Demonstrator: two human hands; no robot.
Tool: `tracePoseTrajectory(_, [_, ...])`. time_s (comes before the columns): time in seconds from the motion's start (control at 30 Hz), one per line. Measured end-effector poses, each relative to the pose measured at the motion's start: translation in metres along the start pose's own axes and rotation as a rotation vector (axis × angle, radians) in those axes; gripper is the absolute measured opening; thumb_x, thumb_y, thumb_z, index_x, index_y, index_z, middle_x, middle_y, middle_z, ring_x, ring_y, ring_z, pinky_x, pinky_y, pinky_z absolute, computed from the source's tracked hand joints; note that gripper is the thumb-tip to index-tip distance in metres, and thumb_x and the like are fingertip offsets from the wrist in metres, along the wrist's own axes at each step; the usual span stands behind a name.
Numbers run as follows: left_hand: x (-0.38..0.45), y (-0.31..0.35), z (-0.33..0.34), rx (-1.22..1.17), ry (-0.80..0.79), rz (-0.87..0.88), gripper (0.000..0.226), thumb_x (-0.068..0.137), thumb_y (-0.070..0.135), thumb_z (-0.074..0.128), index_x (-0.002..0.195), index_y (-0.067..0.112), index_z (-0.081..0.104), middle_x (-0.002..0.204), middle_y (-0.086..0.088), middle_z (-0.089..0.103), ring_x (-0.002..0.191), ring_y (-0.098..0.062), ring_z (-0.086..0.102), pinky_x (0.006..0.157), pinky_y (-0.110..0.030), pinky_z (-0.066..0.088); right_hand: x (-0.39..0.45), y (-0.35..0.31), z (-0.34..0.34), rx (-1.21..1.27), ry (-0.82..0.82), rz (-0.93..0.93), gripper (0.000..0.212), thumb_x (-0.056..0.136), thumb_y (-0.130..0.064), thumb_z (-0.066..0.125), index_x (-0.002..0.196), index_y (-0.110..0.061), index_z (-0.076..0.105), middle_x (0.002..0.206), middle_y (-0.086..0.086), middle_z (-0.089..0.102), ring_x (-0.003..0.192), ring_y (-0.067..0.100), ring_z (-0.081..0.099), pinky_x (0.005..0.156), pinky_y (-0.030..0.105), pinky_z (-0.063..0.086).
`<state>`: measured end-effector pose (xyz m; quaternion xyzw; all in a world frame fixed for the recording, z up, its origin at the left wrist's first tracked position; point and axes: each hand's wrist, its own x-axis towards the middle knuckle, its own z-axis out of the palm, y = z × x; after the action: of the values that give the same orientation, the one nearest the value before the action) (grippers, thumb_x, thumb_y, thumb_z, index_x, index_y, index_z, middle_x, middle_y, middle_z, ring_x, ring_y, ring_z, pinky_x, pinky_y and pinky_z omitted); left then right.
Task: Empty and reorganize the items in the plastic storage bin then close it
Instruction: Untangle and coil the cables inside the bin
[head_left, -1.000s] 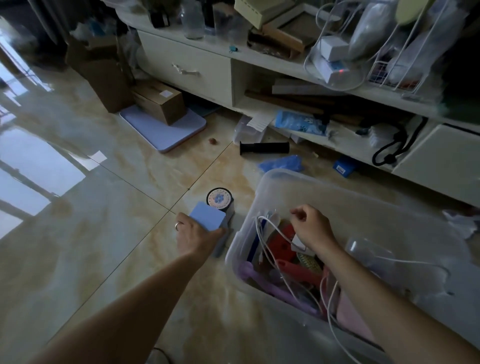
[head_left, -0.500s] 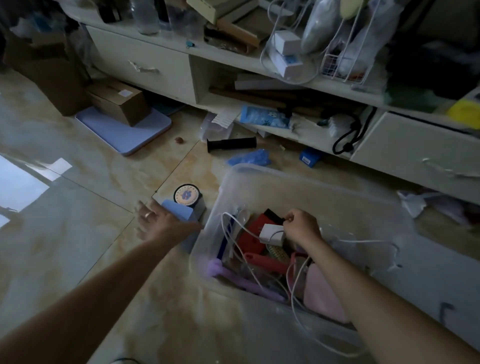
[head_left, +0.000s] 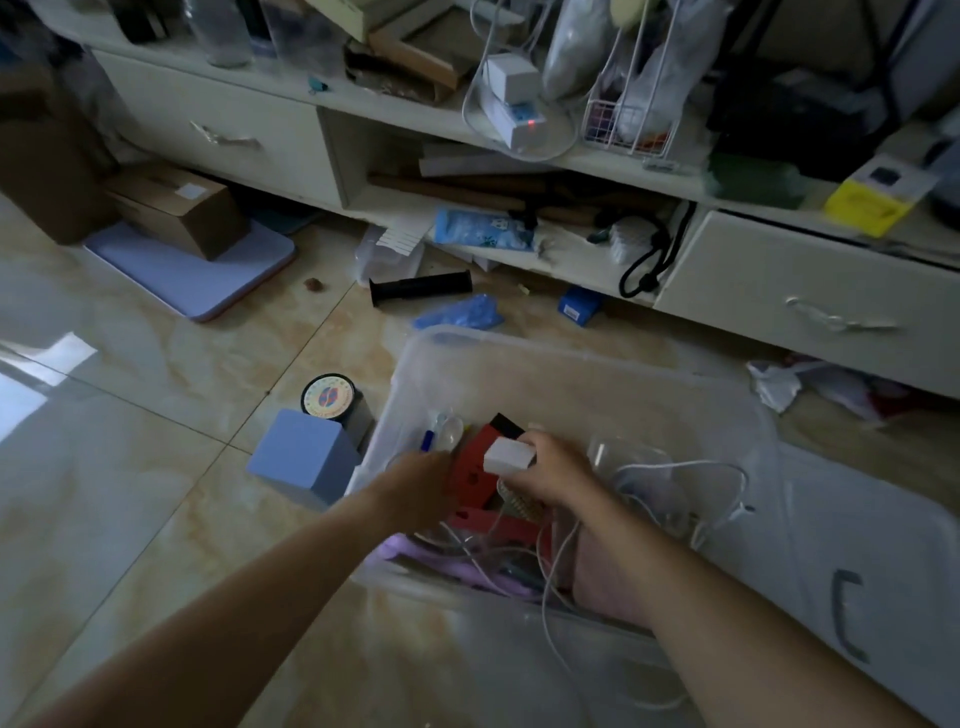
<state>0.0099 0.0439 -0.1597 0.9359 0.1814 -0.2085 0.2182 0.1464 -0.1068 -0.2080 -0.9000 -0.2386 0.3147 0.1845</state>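
Your clear plastic storage bin (head_left: 571, 364) sits open on the tiled floor (head_left: 156, 519), in front of the low white cabinet (head_left: 779, 280), and its lid (head_left: 857, 571) lies flat just to the right of it. Both of your hands are inside the bin. Your right hand (head_left: 553, 470) grips a small white charger block (head_left: 509, 456), fingers curled round it, and a white cable (head_left: 675, 467) loops off across the right side of the bin. Your left hand (head_left: 421, 483) reaches in over the near-left wall, next to a red box (head_left: 475, 457) — it is blurred, so I cannot tell whether its fingers hold anything. Pink and lilac items lie tangled with cable along the near wall. Outside, just beside the bin's left wall, a light blue box (head_left: 301, 457) stands on the floor, touching a round black spool (head_left: 330, 397) behind it.
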Motion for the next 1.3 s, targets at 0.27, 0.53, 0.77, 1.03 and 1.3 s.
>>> tracePoseTrajectory(0.27, [0.015,0.001,0.003,-0.444,0.333,0.161,0.089,0.085,0.012,0.071,0.156,0.024,0.019,0.138,-0.012,0.044,0.120,-0.028,0.049,0.102,-0.038,0.044,0.003,-0.001,-0.021,0.369,-0.048,-0.266,0.066,0.068,-0.044,0.084,0.130,-0.030,0.064,0.124,-0.010,0.064,0.112,0.009,0.062,0.100,0.038,0.052])
tracePoseTrajectory(0.53, [0.014,0.030,-0.003,-0.712,-0.333,0.034,0.053,0.097,0.030,0.055,0.145,0.012,0.042,0.122,0.000,0.056,0.111,-0.015,0.054,0.096,-0.030,0.050,-0.017,-0.031,-0.067,1.019,0.017,-0.238,0.040,0.081,-0.035,0.074,0.115,-0.019,0.060,0.099,0.007,0.063,0.072,0.015,0.060,0.058,0.028,0.049])
tracePoseTrajectory(0.77, [0.017,0.042,0.004,-0.675,-0.062,0.095,0.028,0.091,0.009,0.064,0.119,0.014,0.061,0.099,-0.006,0.068,0.088,-0.021,0.067,0.076,-0.027,0.058,-0.024,-0.031,-0.085,0.988,-0.071,-0.109,0.038,0.088,-0.025,0.073,0.119,-0.011,0.055,0.107,0.013,0.063,0.080,0.021,0.064,0.070,0.033,0.056])
tracePoseTrajectory(1.03, [0.006,0.074,-0.037,-1.696,0.008,-0.078,0.028,0.098,0.025,0.049,0.104,0.003,0.066,0.080,-0.011,0.071,0.066,-0.017,0.069,0.062,-0.028,0.055,-0.018,-0.030,-0.063,0.447,0.057,-0.347,0.061,0.077,-0.037,0.084,0.132,-0.039,0.056,0.112,-0.003,0.067,0.096,0.014,0.067,0.083,0.041,0.060])
tracePoseTrajectory(1.3, [0.013,0.045,-0.051,-1.820,0.535,-0.210,0.027,0.098,0.022,0.057,0.124,0.014,0.056,0.114,-0.014,0.064,0.102,-0.027,0.066,0.086,-0.042,0.059,-0.014,-0.009,-0.031,0.009,-0.067,-0.199,0.042,0.085,-0.036,0.075,0.115,-0.013,0.057,0.098,0.006,0.069,0.090,0.025,0.066,0.075,0.035,0.053])
